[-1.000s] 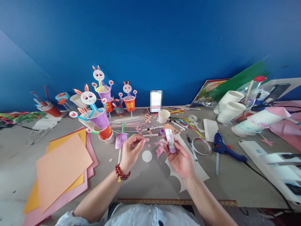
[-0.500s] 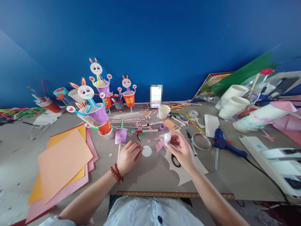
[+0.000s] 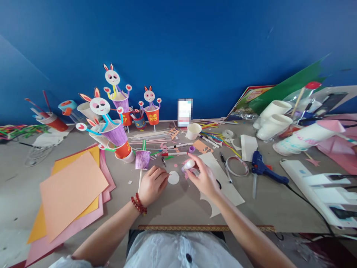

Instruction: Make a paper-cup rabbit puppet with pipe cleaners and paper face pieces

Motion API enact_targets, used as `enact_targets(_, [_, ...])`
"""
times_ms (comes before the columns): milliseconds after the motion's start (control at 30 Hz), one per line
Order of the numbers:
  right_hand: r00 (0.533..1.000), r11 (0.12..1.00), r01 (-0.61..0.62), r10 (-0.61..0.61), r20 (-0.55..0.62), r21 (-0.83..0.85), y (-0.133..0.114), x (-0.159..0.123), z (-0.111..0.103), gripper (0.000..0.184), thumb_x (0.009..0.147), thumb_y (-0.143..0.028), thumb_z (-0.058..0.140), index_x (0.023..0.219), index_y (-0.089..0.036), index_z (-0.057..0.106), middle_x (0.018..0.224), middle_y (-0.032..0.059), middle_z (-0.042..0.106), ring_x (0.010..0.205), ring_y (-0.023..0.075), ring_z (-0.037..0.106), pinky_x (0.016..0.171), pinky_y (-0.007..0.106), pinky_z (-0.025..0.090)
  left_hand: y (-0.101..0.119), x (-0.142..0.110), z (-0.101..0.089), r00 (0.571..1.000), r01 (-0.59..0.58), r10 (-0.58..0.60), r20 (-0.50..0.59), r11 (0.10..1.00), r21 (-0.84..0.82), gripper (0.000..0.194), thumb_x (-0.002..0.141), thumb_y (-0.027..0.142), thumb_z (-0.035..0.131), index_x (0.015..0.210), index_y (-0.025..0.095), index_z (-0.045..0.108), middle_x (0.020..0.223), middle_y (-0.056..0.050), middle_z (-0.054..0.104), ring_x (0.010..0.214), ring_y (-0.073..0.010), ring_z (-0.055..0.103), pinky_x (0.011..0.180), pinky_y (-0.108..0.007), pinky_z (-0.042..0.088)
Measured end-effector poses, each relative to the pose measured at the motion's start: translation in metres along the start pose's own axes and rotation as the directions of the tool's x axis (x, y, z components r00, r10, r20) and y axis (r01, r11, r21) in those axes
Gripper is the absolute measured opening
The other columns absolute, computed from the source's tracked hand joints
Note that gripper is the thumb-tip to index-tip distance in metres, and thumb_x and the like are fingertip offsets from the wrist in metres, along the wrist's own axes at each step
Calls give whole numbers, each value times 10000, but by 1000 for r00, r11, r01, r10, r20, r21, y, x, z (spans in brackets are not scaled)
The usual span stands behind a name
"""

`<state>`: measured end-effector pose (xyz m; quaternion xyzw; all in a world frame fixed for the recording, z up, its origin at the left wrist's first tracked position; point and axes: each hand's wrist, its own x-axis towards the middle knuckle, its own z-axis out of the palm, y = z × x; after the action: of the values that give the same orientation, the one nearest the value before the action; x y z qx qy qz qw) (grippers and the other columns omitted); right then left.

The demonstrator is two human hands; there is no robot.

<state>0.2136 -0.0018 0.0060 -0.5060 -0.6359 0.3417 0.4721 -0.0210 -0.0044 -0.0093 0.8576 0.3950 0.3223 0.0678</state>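
My left hand [image 3: 153, 185] rests on the table with its fingers curled together, the fingertips at the left edge of a white paper circle [image 3: 173, 178]. A white stick runs down beside this hand from a small purple cup [image 3: 143, 160] with a green strip on top. In my right hand [image 3: 203, 175], a small white glue stick [image 3: 190, 164] is pinched between thumb and fingers, tilted, just above and right of the circle. Pink paper scraps lie under it. My right forearm partly covers a cut white sheet [image 3: 230, 190] and black scissor handles.
Rabbit figures on cups [image 3: 115, 134] stand at back left, behind stacked coloured paper [image 3: 74, 193]. A white cup [image 3: 194, 131], markers and paper strips lie at the back middle. On the right are a tape roll [image 3: 237, 166], a blue glue gun [image 3: 262, 167] and a power strip [image 3: 301, 186].
My right hand has moved left, towards the paper circle, and the glue stick has gone from upright to tilted. The left hand stays by the circle. The view has shifted slightly.
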Motion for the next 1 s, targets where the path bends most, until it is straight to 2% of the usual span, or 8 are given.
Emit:
enact_targets(133, [997,991,72,-68,41,-112,5,15,12,514,807,-193,657,1304,-305,592,1062,60,719,864,262,683,815,401,548,1,-2,0,1000,-13,13,-6,1000,7,176,912,133,537,1012,197,667,930,-68,677,862,-204,604,765,-348,535])
enact_targets(333, [993,988,101,-94,66,-121,14,13,13,563,806,-220,684,1346,-286,536,1106,73,696,920,267,670,852,414,542,-1,-2,-1,999,-48,46,27,997,65,159,917,138,534,993,185,665,919,-66,681,847,-200,590,754,-337,525])
enact_targets(433, [994,977,90,-99,-38,-192,12,-1,7,571,820,-269,698,1345,-241,477,1179,108,651,959,258,657,848,408,552,-1,0,0,996,-78,73,58,992,98,151,925,155,534,994,177,666,930,-66,689,859,-199,584,762,-335,522])
enact_targets(533, [985,958,59,-101,-138,-279,5,-21,5,302,901,-279,611,1188,-225,531,1034,93,662,889,234,652,775,374,558,0,1,2,993,-104,95,67,986,132,138,921,157,548,985,169,668,930,-60,699,862,-200,580,750,-329,518])
enact_targets(600, [984,926,168,-178,1,-338,-1,-33,9,152,929,-217,549,1078,-225,578,986,82,667,917,238,642,811,384,544,0,2,3,992,-113,102,72,979,169,126,919,157,554,961,172,672,918,-52,704,857,-202,578,736,-328,512])
enact_targets(667, [953,880,293,-237,190,-374,-6,-40,16,148,923,-156,530,1027,-220,613,1020,82,671,983,247,628,845,387,538,0,3,4,991,-120,105,84,972,204,122,923,163,556,940,177,675,914,-45,708,857,-204,577,734,-331,506])
enact_targets(733, [925,844,350,-243,292,-406,-7,-44,24,198,911,-122,532,1060,-206,632,1069,88,670,1028,256,615,871,395,538,1,3,4,989,-126,106,99,966,226,127,930,174,553,947,182,678,928,-43,710,865,-205,578,741,-332,501])
enact_targets(1000, [927,803,338,-196,319,-490,4,-45,34,275,894,-126,558,1154,-170,637,1163,121,658,1018,284,619,874,442,548,3,5,3,985,-148,118,127,953,263,154,952,193,528,953,185,681,928,-44,709,876,-200,575,744,-325,483])
